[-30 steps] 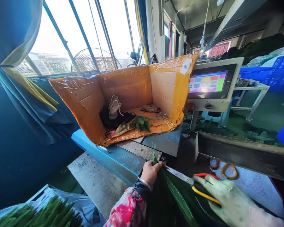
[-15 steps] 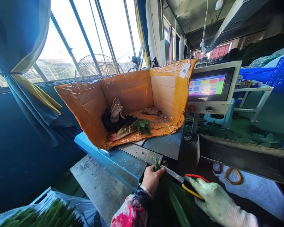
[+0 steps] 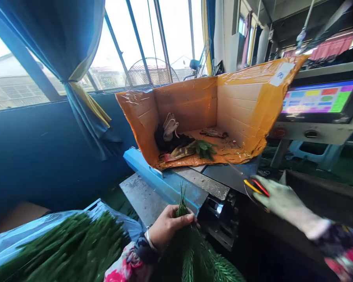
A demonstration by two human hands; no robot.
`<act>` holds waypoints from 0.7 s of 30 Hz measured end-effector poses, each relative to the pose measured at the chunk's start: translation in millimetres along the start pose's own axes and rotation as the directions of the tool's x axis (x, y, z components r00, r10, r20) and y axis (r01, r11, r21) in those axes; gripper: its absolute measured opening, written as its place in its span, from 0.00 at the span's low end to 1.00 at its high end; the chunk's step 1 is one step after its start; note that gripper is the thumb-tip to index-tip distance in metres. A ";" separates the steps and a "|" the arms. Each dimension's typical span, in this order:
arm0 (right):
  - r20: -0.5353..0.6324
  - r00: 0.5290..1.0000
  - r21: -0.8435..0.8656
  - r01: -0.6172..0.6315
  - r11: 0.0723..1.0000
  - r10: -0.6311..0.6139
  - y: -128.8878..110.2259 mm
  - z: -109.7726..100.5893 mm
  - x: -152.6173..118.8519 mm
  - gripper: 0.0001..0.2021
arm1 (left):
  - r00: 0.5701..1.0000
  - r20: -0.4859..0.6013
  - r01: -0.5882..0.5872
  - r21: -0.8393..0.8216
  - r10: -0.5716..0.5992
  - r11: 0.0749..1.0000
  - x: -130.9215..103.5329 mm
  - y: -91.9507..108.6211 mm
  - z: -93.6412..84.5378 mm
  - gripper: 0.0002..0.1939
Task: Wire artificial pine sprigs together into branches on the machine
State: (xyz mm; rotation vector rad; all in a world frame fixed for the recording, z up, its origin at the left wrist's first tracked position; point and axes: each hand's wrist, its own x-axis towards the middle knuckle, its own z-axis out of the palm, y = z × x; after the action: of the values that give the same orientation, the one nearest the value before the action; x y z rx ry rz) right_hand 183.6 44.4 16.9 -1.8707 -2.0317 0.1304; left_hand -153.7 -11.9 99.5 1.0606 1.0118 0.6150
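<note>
My left hand (image 3: 172, 223), bare and with a band at the wrist, is closed around a bunch of green artificial pine branches (image 3: 190, 258). Their needle tips stick up above the thumb, and the longer part hangs down toward me. On the right, my right hand (image 3: 278, 197) wears a pale glove and grips scissors with red and yellow handles (image 3: 257, 187). The thin blades point up and left, blurred, well apart from the branches. Beyond both hands, a cardboard box (image 3: 185, 102) covered in orange tape lies open toward me on the machine.
Inside the box are a green sprig (image 3: 205, 149), a dirty glove (image 3: 181, 152) and dark cloth. A heap of green branches (image 3: 73, 243) lies on plastic at lower left. The machine's metal plate (image 3: 147, 197) is in front; a touchscreen panel (image 3: 320, 98) stands at right.
The scissors have moved away from the branches to the right with my right hand. My left hand keeps hold of the branches, lower and further left. The view has turned left.
</note>
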 end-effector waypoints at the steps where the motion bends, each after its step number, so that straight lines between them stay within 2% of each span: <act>1: 0.024 1.000 0.003 0.010 1.000 -0.010 -9.8 1.5 19.1 0.22 | 1.000 -0.014 0.003 0.007 -0.002 1.000 -5.6 -2.8 -4.6 0.14; 3: 0.068 0.997 0.013 0.030 0.999 -0.031 -37.0 4.5 44.9 0.20 | 0.999 -0.049 0.016 0.003 -0.016 1.000 -16.5 -10.3 -12.8 0.13; 4: 0.077 0.996 0.028 0.050 0.998 -0.052 -54.8 5.8 49.1 0.19 | 0.997 -0.069 0.021 -0.012 -0.022 1.000 -22.0 -14.8 -16.6 0.13; 6: 0.090 0.987 0.089 0.126 0.988 -0.134 -97.5 9.0 37.7 0.18 | 0.994 -0.106 0.021 -0.057 -0.027 0.998 -32.7 -25.1 -23.9 0.13; 8: 0.170 0.946 0.267 0.227 0.936 -0.278 -144.8 14.4 4.8 0.19 | 0.988 -0.154 0.016 -0.098 -0.031 0.995 -43.0 -37.1 -31.1 0.14; 9: 0.253 0.884 0.420 0.266 0.868 -0.393 -167.8 18.7 -15.9 0.18 | 0.982 -0.183 0.018 -0.111 -0.038 0.994 -48.1 -43.3 -34.9 0.15; 10: 0.369 0.777 0.713 0.115 0.691 -0.510 -189.6 24.5 -36.8 0.18 | 0.976 -0.212 0.023 -0.117 -0.048 0.993 -53.4 -49.3 -38.9 0.16; 11: 0.439 0.695 0.843 -0.101 0.528 -0.570 -209.7 32.0 -56.2 0.19 | 0.969 -0.241 0.032 -0.115 -0.060 0.993 -58.9 -54.4 -43.4 0.16; 13: 0.486 0.693 0.874 -0.386 0.296 -0.532 -245.8 51.4 -86.1 0.21 | 0.951 -0.296 0.063 -0.083 -0.085 0.995 -70.9 -59.4 -55.5 0.18; 15: 0.532 0.758 0.841 -0.526 0.129 -0.378 -280.3 73.0 -101.8 0.25 | 0.933 -0.348 0.107 0.031 -0.090 0.994 -84.7 -53.8 -73.8 0.19; 17: 0.531 0.798 0.832 -0.554 0.000 -0.285 -317.1 89.2 -107.3 0.27 | 0.927 -0.365 0.164 0.193 -0.084 0.968 -100.6 -37.8 -98.6 0.20; 18: 0.516 0.806 0.834 -0.550 -0.044 -0.289 -336.3 93.6 -108.6 0.27 | 0.931 -0.352 0.187 0.242 -0.093 0.952 -109.5 -27.8 -112.0 0.19; 19: 0.501 0.806 0.834 -0.547 -0.072 -0.317 -354.9 95.3 -110.2 0.26 | 0.936 -0.332 0.208 0.264 -0.114 0.942 -119.1 -18.3 -124.9 0.17; 21: 0.486 0.776 0.821 -0.563 -0.093 -0.403 -385.9 92.7 -117.3 0.23 | 0.942 -0.288 0.260 0.299 -0.173 0.918 -139.2 -6.3 -144.7 0.13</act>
State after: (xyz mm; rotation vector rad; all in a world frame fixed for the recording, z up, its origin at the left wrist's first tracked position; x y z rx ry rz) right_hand -205.3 -96.6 28.5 -0.7398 -1.0488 2.0352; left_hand -344.6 -68.2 126.4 1.1595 1.4799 0.4095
